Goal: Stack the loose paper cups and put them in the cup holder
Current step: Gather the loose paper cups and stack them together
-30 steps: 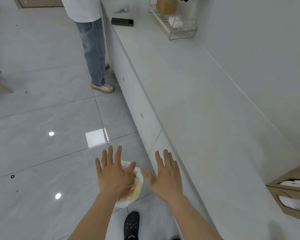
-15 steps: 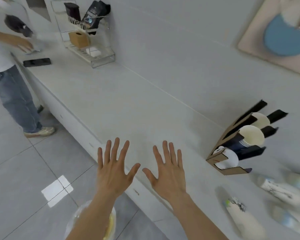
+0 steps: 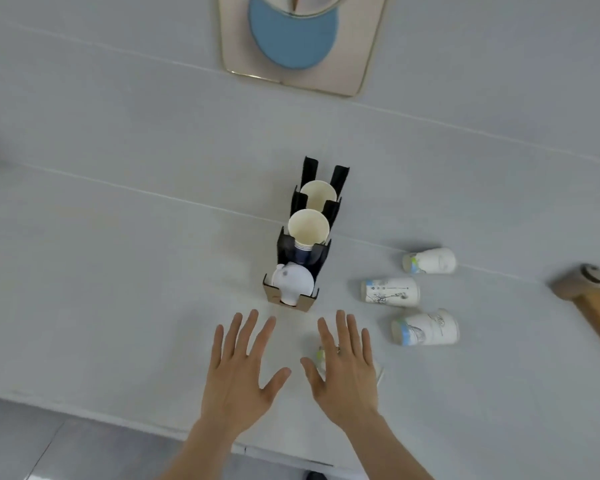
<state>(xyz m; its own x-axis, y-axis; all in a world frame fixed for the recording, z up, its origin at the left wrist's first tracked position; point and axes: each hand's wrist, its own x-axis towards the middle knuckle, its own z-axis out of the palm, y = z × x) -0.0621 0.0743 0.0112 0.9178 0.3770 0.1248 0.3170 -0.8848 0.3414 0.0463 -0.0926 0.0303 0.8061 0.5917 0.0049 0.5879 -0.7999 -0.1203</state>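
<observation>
A cardboard cup holder [image 3: 274,295] with black dividers stands on the white counter [image 3: 118,271]; cups sit in all three of its slots. Three loose printed paper cups lie on their sides to its right: one far [image 3: 429,260], one middle [image 3: 390,292], one near [image 3: 425,328]. A fourth cup [image 3: 320,358] lies mostly hidden under my right hand. My left hand [image 3: 241,372] and my right hand [image 3: 345,368] hover flat, fingers spread, just in front of the holder, holding nothing.
A wooden object [image 3: 589,299] with a round end lies at the right edge of the counter. A framed picture [image 3: 298,43] leans on the wall behind. The counter's front edge runs below my wrists, with floor beyond it.
My view has swung right from the floor and the long counter to face the cup holder. Both hands stay spread and now hover in front of the holder and the loose cups.
</observation>
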